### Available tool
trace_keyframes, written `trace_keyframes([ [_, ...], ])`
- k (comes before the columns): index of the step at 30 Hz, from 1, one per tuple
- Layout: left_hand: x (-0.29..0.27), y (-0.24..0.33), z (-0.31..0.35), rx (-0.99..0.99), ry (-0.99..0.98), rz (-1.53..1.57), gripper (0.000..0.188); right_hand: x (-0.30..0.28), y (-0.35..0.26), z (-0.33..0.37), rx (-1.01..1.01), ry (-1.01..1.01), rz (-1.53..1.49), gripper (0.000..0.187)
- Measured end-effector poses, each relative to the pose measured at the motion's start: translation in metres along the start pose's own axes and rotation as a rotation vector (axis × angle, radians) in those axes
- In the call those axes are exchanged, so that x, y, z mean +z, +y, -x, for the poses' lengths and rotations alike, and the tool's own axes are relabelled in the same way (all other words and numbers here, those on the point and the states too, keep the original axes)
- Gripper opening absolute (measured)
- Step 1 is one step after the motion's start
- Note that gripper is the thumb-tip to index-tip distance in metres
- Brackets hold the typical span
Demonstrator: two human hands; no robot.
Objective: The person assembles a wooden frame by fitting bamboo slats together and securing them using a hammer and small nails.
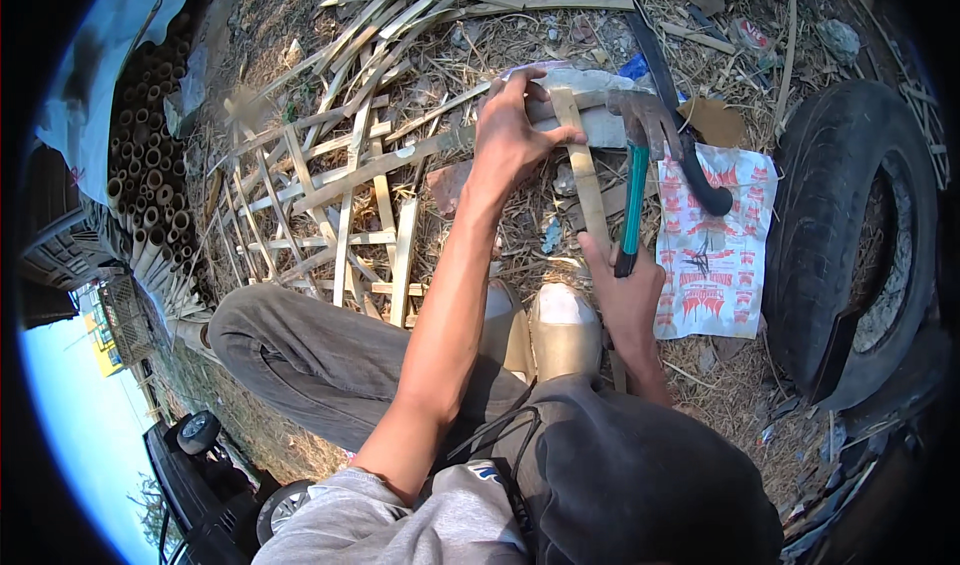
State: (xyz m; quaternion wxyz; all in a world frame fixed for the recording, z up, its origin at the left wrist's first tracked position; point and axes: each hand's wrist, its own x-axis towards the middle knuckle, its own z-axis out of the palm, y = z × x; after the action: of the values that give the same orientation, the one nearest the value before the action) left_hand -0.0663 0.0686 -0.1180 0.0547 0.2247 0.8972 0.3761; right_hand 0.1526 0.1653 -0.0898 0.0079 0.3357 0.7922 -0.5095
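Note:
A flat bamboo strip (588,187) runs lengthwise in front of me. My left hand (508,130) grips near its far end, where it crosses a lattice strip (440,146) over a pale flat stone (603,128). My right hand (632,293) is closed around its near part, thumb along the edge, the other fingers partly hidden. Beside it lies a hammer (634,197) with a green handle; the butt touches or nearly touches my right hand. A dark curved blade tool (655,60) with a black handle lies beyond the hammer head.
Bamboo latticework (350,200) spreads to the left. A printed paper sheet (712,300) holds a small heap of nails (708,257). An old tyre (815,180) stands at right. Bamboo tubes (150,155) are stacked far left; my shoes (565,340) rest on dry straw close by.

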Motion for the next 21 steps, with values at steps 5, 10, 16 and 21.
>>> trace_keyframes([
  [5, -0.007, 0.006, -0.001, -0.119, -0.075, 0.052, 0.092, 0.014, 0.011, -0.024, -0.108, 0.199, 0.011, 0.041],
  [10, -0.011, 0.004, 0.002, -0.003, -0.007, -0.088, 0.086, 0.019, 0.011, -0.031, 0.033, 0.112, -0.123, 0.035],
  [16, -0.018, -0.003, -0.002, -0.104, -0.115, -0.028, 0.069, 0.016, 0.009, -0.029, 0.013, 0.104, -0.026, 0.031],
  [21, -0.025, -0.012, 0.002, 0.027, -0.150, 0.038, 0.055, 0.015, 0.005, -0.033, 0.023, 0.113, -0.088, 0.033],
])
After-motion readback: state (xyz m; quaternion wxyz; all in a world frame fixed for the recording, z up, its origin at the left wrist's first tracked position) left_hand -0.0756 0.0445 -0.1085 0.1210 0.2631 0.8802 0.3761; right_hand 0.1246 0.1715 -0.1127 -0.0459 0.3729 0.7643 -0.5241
